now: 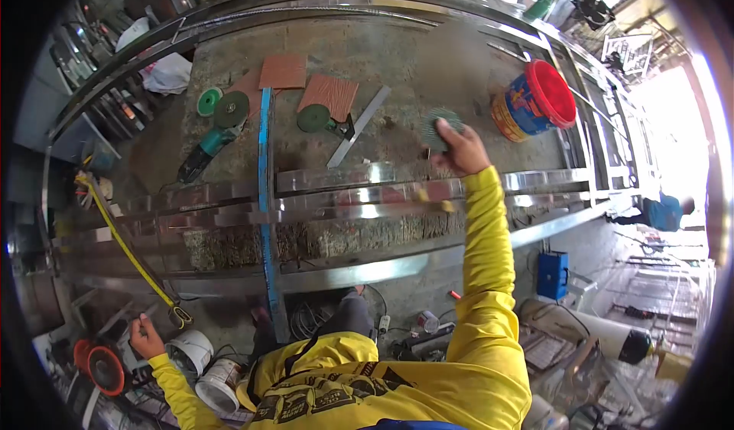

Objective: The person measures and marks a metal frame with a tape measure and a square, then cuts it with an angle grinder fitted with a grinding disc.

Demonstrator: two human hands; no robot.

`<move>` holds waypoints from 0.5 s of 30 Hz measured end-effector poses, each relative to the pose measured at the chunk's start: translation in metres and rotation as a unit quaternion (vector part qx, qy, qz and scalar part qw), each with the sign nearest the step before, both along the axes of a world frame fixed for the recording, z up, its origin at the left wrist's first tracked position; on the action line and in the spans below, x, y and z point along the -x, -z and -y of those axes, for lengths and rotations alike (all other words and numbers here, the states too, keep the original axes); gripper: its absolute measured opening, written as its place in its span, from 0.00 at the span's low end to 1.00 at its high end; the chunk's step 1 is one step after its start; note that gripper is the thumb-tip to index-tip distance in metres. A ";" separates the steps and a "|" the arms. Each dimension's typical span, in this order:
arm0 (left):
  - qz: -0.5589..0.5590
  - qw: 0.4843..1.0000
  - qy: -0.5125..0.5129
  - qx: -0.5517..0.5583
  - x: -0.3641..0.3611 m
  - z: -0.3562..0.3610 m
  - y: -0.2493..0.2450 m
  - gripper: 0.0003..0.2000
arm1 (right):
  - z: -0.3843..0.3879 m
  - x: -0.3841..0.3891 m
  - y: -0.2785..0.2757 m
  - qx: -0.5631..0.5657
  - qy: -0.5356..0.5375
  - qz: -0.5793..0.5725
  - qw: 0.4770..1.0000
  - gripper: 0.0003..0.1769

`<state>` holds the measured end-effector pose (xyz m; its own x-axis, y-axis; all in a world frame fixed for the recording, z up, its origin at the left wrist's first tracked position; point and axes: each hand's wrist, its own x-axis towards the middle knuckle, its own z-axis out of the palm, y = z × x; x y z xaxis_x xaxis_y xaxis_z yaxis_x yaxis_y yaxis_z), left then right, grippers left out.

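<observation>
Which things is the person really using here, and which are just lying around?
Probably in use:
- right hand, gripping a green sanding disc
- shiny steel rails, just below that hand

Just lying about:
- angle grinder
- sandpaper sheets
- red bucket
- white cloth
- white tubs, near the left hand

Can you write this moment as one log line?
right hand: holds green disc above the workbench | left hand: down low, near white bucket | angle grinder: lying on workbench, untouched
</observation>
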<state>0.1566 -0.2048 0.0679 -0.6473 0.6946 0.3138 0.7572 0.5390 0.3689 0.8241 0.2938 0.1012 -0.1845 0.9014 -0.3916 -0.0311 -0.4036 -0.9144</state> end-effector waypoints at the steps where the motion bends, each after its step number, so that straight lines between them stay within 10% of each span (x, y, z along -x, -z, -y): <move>1: 0.005 1.000 0.021 -0.022 0.007 -0.011 0.004 0.16 | 0.019 0.032 -0.005 -0.011 -0.018 -0.050 0.999 0.23; 4: -0.004 0.996 0.063 -0.056 0.049 -0.019 0.014 0.12 | 0.065 0.116 -0.013 -0.019 -0.175 -0.280 0.944 0.25; 7: -0.045 0.983 0.146 -0.100 0.107 -0.012 0.015 0.11 | 0.141 0.224 -0.043 0.064 -0.039 -0.349 0.934 0.26; 15: 0.089 0.969 0.193 -0.126 0.199 0.023 0.009 0.11 | 0.310 0.407 -0.034 -0.007 -0.053 -0.153 0.987 0.22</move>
<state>-0.0426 -0.2279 0.0593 -0.4139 0.8119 0.4116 0.7969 0.1046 0.5950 0.4169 -0.0157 0.1356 -0.3851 0.8756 -0.2915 -0.2651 -0.4075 -0.8739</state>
